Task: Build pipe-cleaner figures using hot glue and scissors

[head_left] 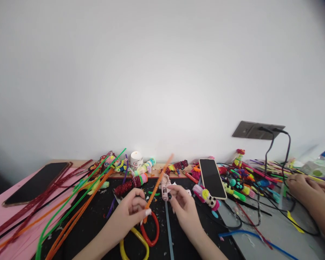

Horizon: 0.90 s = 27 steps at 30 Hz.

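An orange pipe cleaner (159, 180) is pinched between the thumb and fingers of my left hand (134, 211), its free end slanting up and right. Below that hand lie a red loop (157, 231) and a yellow loop (144, 242), which look like scissor handles. My right hand (184, 206) has its thumb and fingers drawn together beside a small pale pink object (165, 193). Whatever sits in that pinch is too small to make out. A grey-blue strip (169, 227) runs down the black mat (97, 231) between my wrists.
Several long pipe cleaners (78, 206) spread over the left side. A dark phone (35, 182) lies on pink paper; a white-framed phone (212, 178) is at right. A paper cup (137, 160) stands by the wall. Black cables (288, 151) hang from the outlet. Another person's hand (303, 191) is far right.
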Motion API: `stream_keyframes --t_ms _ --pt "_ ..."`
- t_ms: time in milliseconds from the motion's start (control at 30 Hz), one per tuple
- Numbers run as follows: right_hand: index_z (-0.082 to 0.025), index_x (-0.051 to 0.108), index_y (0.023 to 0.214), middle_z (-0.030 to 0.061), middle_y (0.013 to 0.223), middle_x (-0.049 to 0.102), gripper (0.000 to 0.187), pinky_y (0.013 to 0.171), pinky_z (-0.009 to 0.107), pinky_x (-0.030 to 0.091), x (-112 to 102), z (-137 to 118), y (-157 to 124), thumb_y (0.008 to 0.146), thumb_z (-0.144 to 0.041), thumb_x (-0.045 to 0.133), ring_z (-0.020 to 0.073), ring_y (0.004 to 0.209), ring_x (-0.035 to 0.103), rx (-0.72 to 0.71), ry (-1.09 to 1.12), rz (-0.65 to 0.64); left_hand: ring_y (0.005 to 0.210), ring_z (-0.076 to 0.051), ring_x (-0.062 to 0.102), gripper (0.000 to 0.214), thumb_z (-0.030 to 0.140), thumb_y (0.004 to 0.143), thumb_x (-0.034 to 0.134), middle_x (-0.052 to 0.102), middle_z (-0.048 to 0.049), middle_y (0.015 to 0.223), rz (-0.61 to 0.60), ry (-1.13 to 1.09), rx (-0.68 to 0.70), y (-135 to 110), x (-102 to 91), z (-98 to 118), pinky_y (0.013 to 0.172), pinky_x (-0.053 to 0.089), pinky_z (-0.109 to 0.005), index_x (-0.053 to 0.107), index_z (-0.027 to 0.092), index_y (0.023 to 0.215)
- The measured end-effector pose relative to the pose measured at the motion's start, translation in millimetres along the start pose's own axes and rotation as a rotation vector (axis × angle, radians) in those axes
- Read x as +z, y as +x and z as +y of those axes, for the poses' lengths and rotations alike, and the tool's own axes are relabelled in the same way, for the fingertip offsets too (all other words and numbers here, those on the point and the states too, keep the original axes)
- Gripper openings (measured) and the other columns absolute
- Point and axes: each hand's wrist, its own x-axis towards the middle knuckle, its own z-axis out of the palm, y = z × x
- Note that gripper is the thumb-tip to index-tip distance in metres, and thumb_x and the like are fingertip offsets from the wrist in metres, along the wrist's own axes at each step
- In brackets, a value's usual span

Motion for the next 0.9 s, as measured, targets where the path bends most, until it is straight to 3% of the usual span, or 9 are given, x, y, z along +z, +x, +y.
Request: stream_keyframes --t_ms 100,167,267,400,500,633,900 --pt "-0.017 0.052 0.110 0.0086 0.104 0.057 0.040 0.084 0.035 0.040 -11 6 6 0.072 -0.007 0.045 0.0223 0.096 0.052 -0.158 -0.411 0.140 0.057 -0.010 0.054 0.033 0.028 0.075 0.064 0.060 0.0042 0.069 0.093 -0.011 -0.005 3 -4.7 3 0.054 0.041 -0.020 0.048 0.020 0.103" --pt "-0.018 0.051 0.115 0.0094 0.115 0.052 0.053 0.092 0.039 0.034 -16 11 10 0.064 -0.004 0.045 0.0254 0.108 0.045 -0.190 -0.643 0.110 0.061 -0.011 0.056 0.035 0.031 0.074 0.064 0.063 0.0016 0.074 0.143 -0.020 -0.026 4 -6.9 6 0.057 0.043 -0.020 0.052 0.019 0.105" --pt "-0.018 0.052 0.116 0.0095 0.111 0.054 0.056 0.086 0.041 0.035 -17 18 12 0.062 -0.007 0.046 0.0277 0.102 0.047 -0.103 -0.879 0.043 0.068 -0.012 0.058 0.031 0.033 0.075 0.063 0.067 -0.0017 0.082 0.179 -0.051 -0.064 3 -8.3 7 0.063 0.045 -0.020 0.057 0.018 0.102" --pt "-0.021 0.055 0.112 0.0069 0.097 0.058 0.048 0.080 0.040 0.034 -17 20 13 0.065 -0.013 0.050 0.0279 0.094 0.050 -0.036 -0.997 0.036 0.075 -0.013 0.060 0.025 0.032 0.076 0.063 0.068 -0.0027 0.083 0.183 -0.086 -0.082 2 -8.3 6 0.069 0.047 -0.021 0.059 0.018 0.096" --pt "-0.024 0.058 0.108 0.0043 0.093 0.059 0.042 0.080 0.038 0.034 -18 17 13 0.067 -0.015 0.052 0.0266 0.093 0.051 -0.056 -0.953 0.052 0.079 -0.015 0.061 0.022 0.033 0.077 0.061 0.068 -0.0040 0.084 0.181 -0.085 -0.062 2 -8.2 5 0.069 0.048 -0.023 0.060 0.018 0.093" --pt "-0.023 0.057 0.106 0.0034 0.097 0.059 0.038 0.077 0.032 0.038 -21 12 14 0.069 -0.016 0.053 0.0228 0.089 0.054 -0.096 -0.730 0.068 0.083 -0.018 0.061 0.023 0.034 0.078 0.058 0.067 -0.0050 0.089 0.232 -0.070 -0.046 2 -9.5 5 0.071 0.050 -0.026 0.060 0.017 0.094" --pt "-0.019 0.061 0.087 0.0006 0.076 0.061 0.015 0.063 0.026 0.042 -17 5 11 0.073 -0.018 0.056 0.0170 0.068 0.055 -0.072 -0.266 -0.115 0.080 -0.018 0.062 0.031 0.036 0.075 0.061 0.068 -0.0040 0.087 0.319 -0.010 -0.033 2 -15.1 3 0.078 0.050 -0.029 0.063 0.017 0.100"
